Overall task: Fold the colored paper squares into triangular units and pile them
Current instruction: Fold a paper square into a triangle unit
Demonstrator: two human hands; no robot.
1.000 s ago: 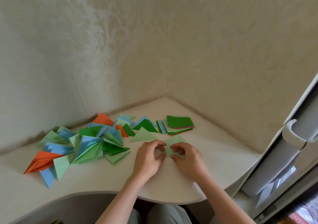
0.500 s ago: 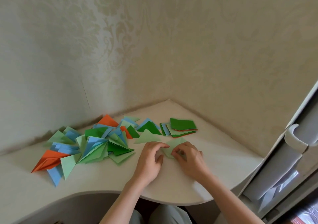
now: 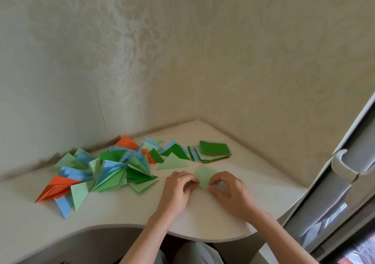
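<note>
We had both hands down on the pale green paper sheet [image 3: 206, 175], which lay flat on the cream corner desk [image 3: 263, 182] between them. Our left hand [image 3: 178, 188] pinched its left edge with curled fingers, and our right hand [image 3: 228, 190] pinched the near right edge the same way. Thin and light, that paper looked ready to slide or crumple, so we judged corners and edges the safest hold. One finished pale green triangle [image 3: 172, 162] sat just beyond. The pile of folded triangular units [image 3: 105, 170] was too tangled to count. One stack of unfolded squares [image 3: 211, 151] waited behind, number unclear.
</note>
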